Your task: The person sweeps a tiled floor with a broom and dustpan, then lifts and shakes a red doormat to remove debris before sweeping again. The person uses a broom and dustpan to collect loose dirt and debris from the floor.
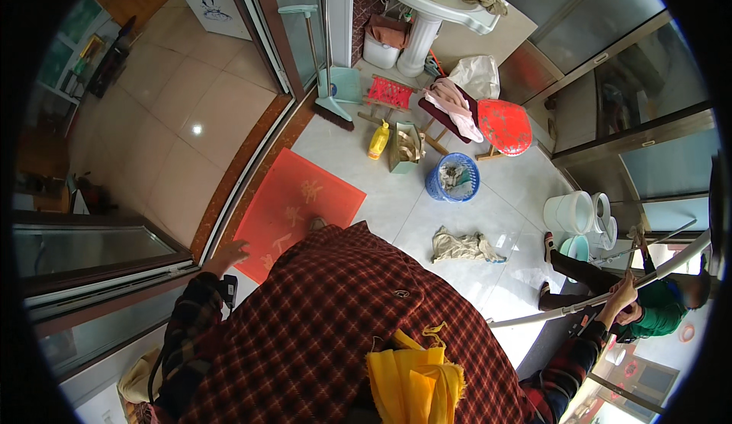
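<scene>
My right hand (621,295), at the end of a plaid sleeve, grips a long white pole (563,311). The pole slants from the floor by the doorway up toward the right rim; neither end is clear. Near the sliding door frame on the left, my left hand (230,254) hangs with fingers apart and holds nothing. It is by the corner of a red doormat (297,204) that bears writing. A yellow cloth (416,384) lies against the front of my checked garment (343,321).
A person (657,307) in green stands close behind the pole. White buckets (568,212) stand at the right wall. A rag (466,245), blue basket (452,177), yellow bottle (378,140), stools (505,126) and broom (333,112) occupy the floor. A pedestal sink (420,41) is beyond.
</scene>
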Tool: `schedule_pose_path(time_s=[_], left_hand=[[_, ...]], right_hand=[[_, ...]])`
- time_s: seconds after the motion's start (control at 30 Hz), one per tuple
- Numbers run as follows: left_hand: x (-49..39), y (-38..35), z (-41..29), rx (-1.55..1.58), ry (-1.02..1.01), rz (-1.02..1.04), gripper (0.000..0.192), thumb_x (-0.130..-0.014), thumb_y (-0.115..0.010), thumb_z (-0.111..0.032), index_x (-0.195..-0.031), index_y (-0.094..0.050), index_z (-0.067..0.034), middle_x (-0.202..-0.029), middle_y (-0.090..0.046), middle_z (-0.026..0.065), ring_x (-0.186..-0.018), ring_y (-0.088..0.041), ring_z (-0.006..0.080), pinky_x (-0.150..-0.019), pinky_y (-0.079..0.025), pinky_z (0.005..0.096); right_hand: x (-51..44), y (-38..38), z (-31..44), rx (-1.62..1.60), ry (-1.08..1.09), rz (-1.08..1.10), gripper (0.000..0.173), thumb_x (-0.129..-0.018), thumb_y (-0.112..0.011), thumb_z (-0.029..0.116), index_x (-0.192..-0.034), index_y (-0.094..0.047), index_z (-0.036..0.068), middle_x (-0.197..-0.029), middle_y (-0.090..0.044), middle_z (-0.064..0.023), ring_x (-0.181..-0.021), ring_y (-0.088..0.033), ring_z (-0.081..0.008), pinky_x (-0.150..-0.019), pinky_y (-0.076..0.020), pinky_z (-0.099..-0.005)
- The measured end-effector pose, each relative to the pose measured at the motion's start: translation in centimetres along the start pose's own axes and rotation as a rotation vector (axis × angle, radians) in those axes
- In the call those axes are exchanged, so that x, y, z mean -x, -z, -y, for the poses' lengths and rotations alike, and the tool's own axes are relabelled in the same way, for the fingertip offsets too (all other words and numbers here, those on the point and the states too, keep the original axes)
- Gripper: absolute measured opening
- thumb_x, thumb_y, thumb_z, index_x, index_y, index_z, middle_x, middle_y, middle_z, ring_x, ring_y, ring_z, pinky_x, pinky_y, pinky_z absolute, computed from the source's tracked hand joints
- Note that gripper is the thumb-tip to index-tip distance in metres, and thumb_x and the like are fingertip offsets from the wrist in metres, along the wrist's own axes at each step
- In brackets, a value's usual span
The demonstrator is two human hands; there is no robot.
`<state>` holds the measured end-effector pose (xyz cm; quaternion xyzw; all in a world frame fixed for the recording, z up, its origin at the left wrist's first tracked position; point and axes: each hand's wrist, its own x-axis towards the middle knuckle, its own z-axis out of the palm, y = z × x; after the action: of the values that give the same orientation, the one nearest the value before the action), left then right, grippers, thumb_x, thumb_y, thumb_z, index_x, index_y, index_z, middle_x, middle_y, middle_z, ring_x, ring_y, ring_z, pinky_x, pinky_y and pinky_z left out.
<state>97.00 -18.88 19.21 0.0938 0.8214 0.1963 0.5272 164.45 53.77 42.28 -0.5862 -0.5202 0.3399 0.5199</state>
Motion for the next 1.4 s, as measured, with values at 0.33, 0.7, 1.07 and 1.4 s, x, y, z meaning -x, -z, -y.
schedule_pose_path(time_s=[0.33,0.7,1.07,1.4], left_hand=[[-0.8,0.4,-3.3,-0.001,-0.103,-0.057,0.051,-0.083,-0.057,-0.027,-0.126,-0.047,-0.002,-0.114,-0.057,0.0154,-0.103,-0.055,0.0246,-0.084,-0.046,0.0347],[-5.1,1.3,-4.2,-0.292,-0.163,-0.071,0.055,-0.080,-0.061,-0.034,-0.123,-0.049,-0.002,-0.114,-0.058,0.0174,-0.101,-0.058,0.0248,-0.081,-0.048,0.0352],[-4.7,0.5,-1.4,0.015,-0.263,-0.191,0.042,-0.081,-0.062,-0.025,-0.118,-0.053,-0.006,-0.096,-0.059,0.0125,-0.088,-0.056,0.0207,-0.076,-0.046,0.0318],[-25.1,11.6,-9.4,0.230,-0.516,-0.016,0.042,-0.085,-0.057,-0.023,-0.122,-0.050,-0.005,-0.115,-0.054,0.0137,-0.103,-0.053,0.0239,-0.086,-0.043,0.0333]], right_hand=[[-3.4,2.1,-1.6,0.112,-0.047,-0.182,0.017,-0.079,-0.061,0.021,-0.075,-0.058,0.005,-0.046,-0.034,0.0045,-0.033,-0.029,-0.0063,-0.033,-0.0253,-0.0232],[-4.7,-3.4,-3.0,-0.005,-0.110,0.001,0.017,-0.081,-0.060,0.020,-0.071,-0.052,0.011,-0.048,-0.030,0.0056,-0.038,-0.026,-0.0063,-0.040,-0.0232,-0.0233],[-11.9,3.2,-8.0,0.869,0.551,-0.097,0.041,-0.086,-0.055,0.022,-0.119,-0.048,-0.001,-0.103,-0.056,-0.0177,-0.089,-0.056,-0.0286,-0.079,-0.0448,-0.0335],[18.4,-24.4,-21.4,0.975,-0.369,0.572,0.033,-0.082,-0.055,0.019,-0.109,-0.056,0.001,-0.100,-0.062,-0.0170,-0.084,-0.060,-0.0290,-0.073,-0.0467,-0.0378]])
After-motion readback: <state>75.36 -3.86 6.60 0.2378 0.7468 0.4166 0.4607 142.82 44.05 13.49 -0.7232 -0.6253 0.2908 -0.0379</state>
